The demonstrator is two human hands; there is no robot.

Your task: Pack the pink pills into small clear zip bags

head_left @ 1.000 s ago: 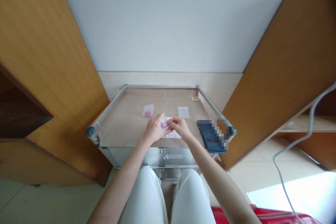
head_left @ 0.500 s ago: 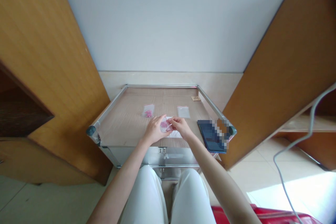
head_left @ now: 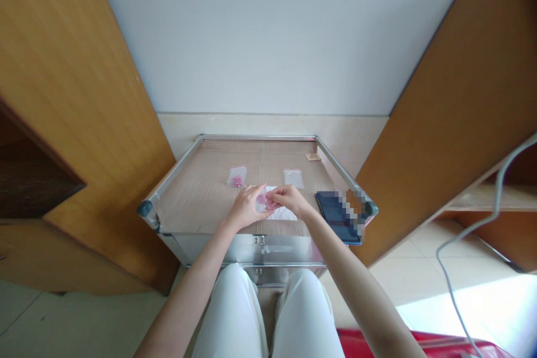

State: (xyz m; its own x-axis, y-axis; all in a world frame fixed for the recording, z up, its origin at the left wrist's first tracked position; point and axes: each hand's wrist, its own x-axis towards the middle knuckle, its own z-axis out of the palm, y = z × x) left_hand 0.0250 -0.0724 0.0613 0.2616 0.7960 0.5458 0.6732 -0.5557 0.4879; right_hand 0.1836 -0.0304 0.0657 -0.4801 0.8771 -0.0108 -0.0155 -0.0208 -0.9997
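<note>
Between thumb and fingers, my left hand [head_left: 245,208] holds a small clear zip bag [head_left: 260,201] with pink beads in it. My right hand [head_left: 289,199] has its fingertips pinched together at the bag's right edge; whether they grip the bag or a bead is too small to tell. Under both hands lies a white sheet [head_left: 283,213], partly covered by them. Beyond my left hand rests another clear bag [head_left: 237,175] with pink beads at its lower end. A flat, pale zip bag [head_left: 293,179] lies past my right hand.
The wood-look tabletop [head_left: 188,201] has a raised metal rim. A dark tablet [head_left: 335,215], partly blurred out, lies at the right edge. A small tan card [head_left: 312,157] is at the back right. Wooden cabinets flank both sides, and a white cable [head_left: 499,190] hangs at right.
My right hand has shifted very slightly at the bag's edge, fingertips closer into it. My left hand keeps its hold on the bead bag.
</note>
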